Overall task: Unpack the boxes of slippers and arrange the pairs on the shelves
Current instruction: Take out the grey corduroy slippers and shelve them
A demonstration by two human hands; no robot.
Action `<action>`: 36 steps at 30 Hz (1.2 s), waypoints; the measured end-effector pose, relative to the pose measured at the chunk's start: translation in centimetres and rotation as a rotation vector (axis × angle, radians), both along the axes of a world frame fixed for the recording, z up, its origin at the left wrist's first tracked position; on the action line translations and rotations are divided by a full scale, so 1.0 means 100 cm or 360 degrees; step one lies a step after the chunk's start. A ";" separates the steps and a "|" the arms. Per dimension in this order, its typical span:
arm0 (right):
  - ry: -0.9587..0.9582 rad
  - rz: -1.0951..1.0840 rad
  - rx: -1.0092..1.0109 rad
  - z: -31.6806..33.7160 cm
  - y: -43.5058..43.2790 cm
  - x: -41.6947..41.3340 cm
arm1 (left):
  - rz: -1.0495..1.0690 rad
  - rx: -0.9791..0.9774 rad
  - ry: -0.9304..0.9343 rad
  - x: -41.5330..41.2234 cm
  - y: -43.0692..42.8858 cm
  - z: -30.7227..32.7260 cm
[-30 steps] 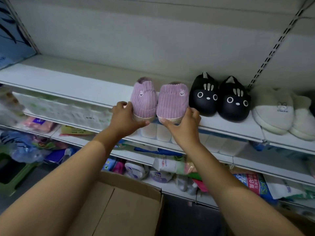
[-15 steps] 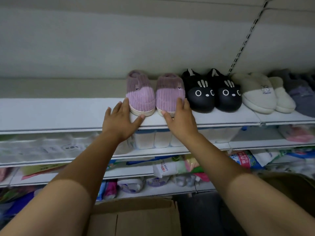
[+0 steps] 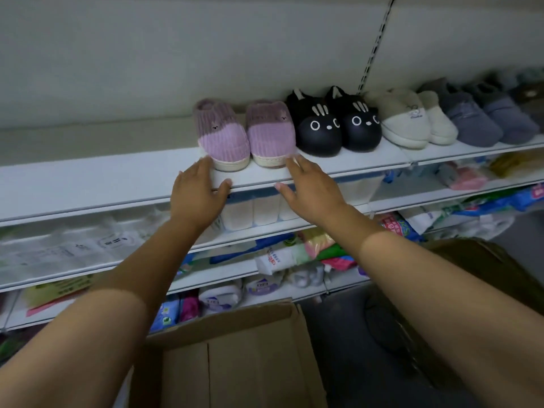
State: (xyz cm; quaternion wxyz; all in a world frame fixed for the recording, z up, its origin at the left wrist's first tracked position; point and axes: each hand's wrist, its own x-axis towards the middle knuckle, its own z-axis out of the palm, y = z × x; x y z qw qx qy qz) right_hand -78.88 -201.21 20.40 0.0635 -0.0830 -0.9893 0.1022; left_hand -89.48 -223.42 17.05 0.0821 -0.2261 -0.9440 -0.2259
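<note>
A pair of purple corduroy slippers [image 3: 245, 134] stands side by side on the white top shelf [image 3: 88, 181], toes toward me. My left hand [image 3: 197, 192] lies just in front of the left slipper with straight fingers, fingertips close to its sole. My right hand [image 3: 309, 187] hovers with spread fingers in front of the right slipper, fingertips near its toe. Neither hand holds anything. Right of the purple pair sit black cat-face slippers [image 3: 335, 125], then a cream pair [image 3: 412, 119] and a grey-blue pair [image 3: 482, 113].
An open cardboard box [image 3: 235, 357] stands below me, its flap up. A second brown box [image 3: 482, 278] is at the lower right. Lower shelves hold packaged tissue and other wrapped goods [image 3: 250, 213]. A slotted shelf upright [image 3: 374, 45] runs up the back wall.
Both hands have let go of the purple slippers and drawn back toward the shelf's front edge. The pair now stands on the shelf. The view has shifted right, showing more slippers.
</note>
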 end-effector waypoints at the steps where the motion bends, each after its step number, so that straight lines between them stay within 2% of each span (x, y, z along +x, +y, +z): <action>1: -0.0021 0.0020 0.0024 -0.001 0.002 0.012 | -0.0029 0.0024 0.0037 0.013 -0.001 -0.003; 5: 0.0001 0.0006 -0.0055 -0.010 0.011 0.066 | -0.0215 0.0022 0.0238 0.072 0.000 -0.018; 8: -0.0031 -0.0048 -0.0116 -0.018 0.021 0.112 | -0.0377 -0.0006 0.0256 0.122 0.016 -0.016; 10: -0.0081 -0.0134 -0.0198 -0.024 0.031 0.146 | -0.0475 -0.0046 0.0210 0.157 0.033 -0.015; 12: 0.0004 -0.0195 -0.0276 -0.031 0.044 0.187 | -0.0543 -0.0066 0.0125 0.193 0.055 -0.014; 19: -0.0028 -0.0450 -0.0429 -0.050 0.127 0.344 | -0.0636 -0.0020 -0.0003 0.327 0.168 -0.017; 23: -0.0049 -0.0599 -0.0536 -0.067 0.176 0.442 | -0.0739 0.0043 -0.0145 0.412 0.235 -0.046; 27: -0.0232 -0.0719 -0.0563 -0.094 0.220 0.526 | -0.0763 0.0005 -0.0337 0.479 0.280 -0.078; 31: -0.0332 -0.0846 -0.0695 -0.122 0.256 0.580 | -0.0818 -0.0100 -0.0467 0.510 0.311 -0.098; 36: -0.0427 -0.0891 -0.0752 -0.146 0.301 0.599 | -0.0830 -0.0315 -0.0501 0.502 0.347 -0.125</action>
